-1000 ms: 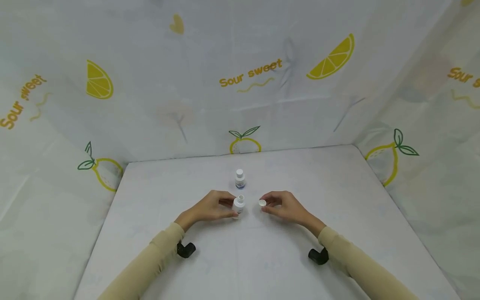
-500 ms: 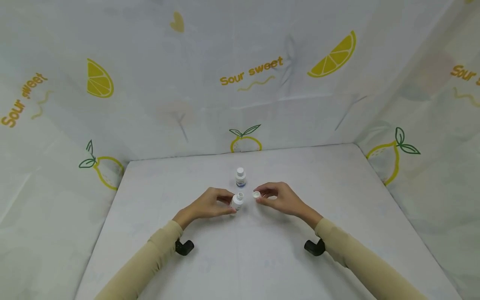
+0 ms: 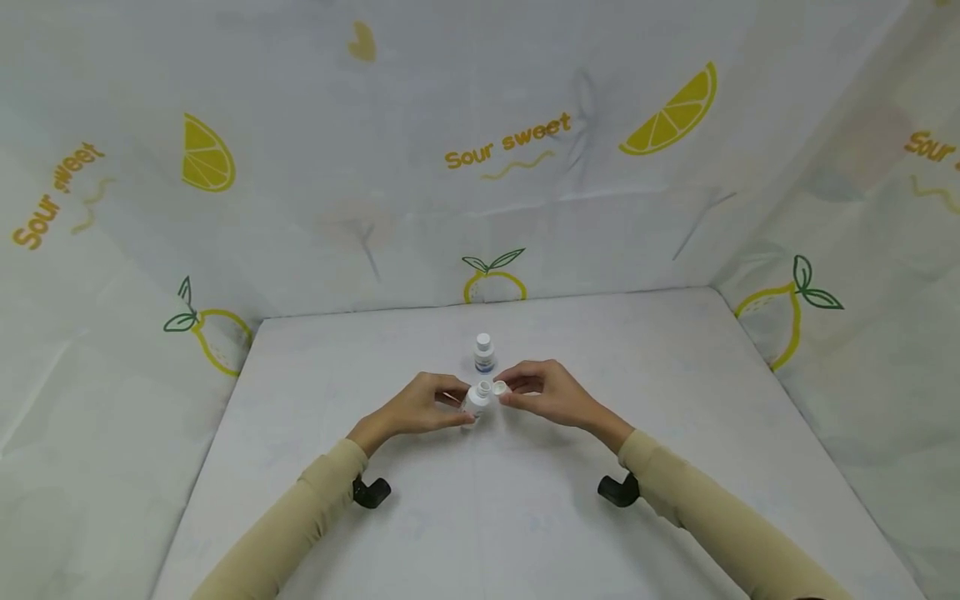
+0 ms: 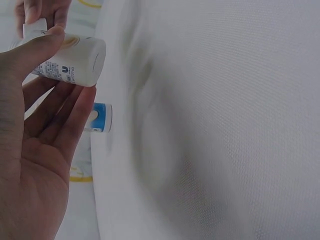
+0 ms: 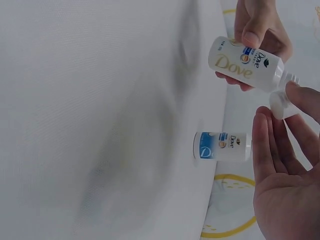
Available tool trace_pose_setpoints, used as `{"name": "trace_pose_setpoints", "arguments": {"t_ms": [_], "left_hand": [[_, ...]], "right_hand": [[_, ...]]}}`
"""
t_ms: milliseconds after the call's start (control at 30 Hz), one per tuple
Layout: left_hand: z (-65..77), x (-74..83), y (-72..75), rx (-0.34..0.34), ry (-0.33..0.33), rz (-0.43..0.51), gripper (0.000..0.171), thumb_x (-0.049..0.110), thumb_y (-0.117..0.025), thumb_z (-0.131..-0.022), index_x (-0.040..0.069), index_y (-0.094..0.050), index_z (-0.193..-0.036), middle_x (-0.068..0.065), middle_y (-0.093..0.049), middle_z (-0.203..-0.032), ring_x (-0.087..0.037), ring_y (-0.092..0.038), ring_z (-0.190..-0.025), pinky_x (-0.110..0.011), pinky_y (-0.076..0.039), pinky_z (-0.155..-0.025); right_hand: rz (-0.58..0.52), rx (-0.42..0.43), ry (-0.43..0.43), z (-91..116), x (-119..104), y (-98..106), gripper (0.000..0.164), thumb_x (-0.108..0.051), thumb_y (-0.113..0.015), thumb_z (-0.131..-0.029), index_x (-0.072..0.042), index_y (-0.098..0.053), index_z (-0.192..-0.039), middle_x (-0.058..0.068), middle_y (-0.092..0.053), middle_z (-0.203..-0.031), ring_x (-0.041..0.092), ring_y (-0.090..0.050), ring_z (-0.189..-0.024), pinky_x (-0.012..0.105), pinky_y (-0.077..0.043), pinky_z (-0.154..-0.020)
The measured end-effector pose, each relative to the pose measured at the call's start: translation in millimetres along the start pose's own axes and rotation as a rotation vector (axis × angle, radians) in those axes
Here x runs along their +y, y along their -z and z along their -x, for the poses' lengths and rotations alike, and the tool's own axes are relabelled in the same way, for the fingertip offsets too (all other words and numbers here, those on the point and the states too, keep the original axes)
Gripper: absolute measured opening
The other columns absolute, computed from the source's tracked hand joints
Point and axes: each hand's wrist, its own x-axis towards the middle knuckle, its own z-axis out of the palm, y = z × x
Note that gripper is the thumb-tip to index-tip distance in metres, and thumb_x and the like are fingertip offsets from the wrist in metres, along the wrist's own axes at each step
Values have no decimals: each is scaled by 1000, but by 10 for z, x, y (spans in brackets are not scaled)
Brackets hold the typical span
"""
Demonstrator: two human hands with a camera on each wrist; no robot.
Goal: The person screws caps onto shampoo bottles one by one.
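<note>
Thumb and fingers of the left hand [image 3: 420, 406], curved partway closed, grip the body of an uncapped white Dove bottle [image 5: 245, 62] at the hand's three o'clock, its mouth tilted toward one o'clock. Beyond it at twelve o'clock, apart from both hands, a capped Dove bottle with a blue band [image 5: 222, 146] stands upright on the white cloth [image 3: 480, 533]. The right hand [image 3: 551, 395] pinches a white cap [image 5: 278, 106] at its nine o'clock, just beside the bottle's mouth; whether they touch is unclear.
</note>
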Motion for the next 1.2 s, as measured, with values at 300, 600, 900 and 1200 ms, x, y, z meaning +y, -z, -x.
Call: {"name": "trace_pose_setpoints", "arguments": {"t_ms": [300, 600, 900, 1200], "left_hand": [[22, 36, 15, -3, 4, -8, 41, 36, -78, -81, 16, -69, -115, 6, -71, -108, -5, -67, -98, -19, -58, -84], [26, 28, 30, -2, 4, -4, 40, 37, -78, -81, 17, -69, -114, 7, -71, -107, -4, -67, -96, -19, -58, -83], [31, 48, 26, -13, 12, 4, 37, 35, -79, -80, 18, -70, -112, 8, -72, -105, -4, -67, -94, -20, -58, -82], [-11, 51, 17, -18, -21, 3, 35, 35, -78, -81, 18, -70, -111, 8, -72, -103, -4, -67, -92, -20, -59, -81]], "right_hand": [[-11, 1, 48, -13, -17, -11, 32, -27, -74, -86, -15, -69, -115, 4, -70, -112, 15, -67, -98, 30, -58, -91], [-2, 19, 40, -52, -17, -23, 33, -30, -75, -84, -19, -69, -114, -2, -70, -110, 14, -66, -97, 25, -57, -89], [-125, 66, -3, -50, -35, -42, 31, -27, -76, -84, -15, -70, -112, 8, -70, -112, 20, -67, -97, 27, -58, -87], [-188, 89, 18, -82, -15, -84, 35, -19, -76, -84, -5, -68, -115, 9, -70, -113, 24, -66, -98, 24, -58, -86]]}}
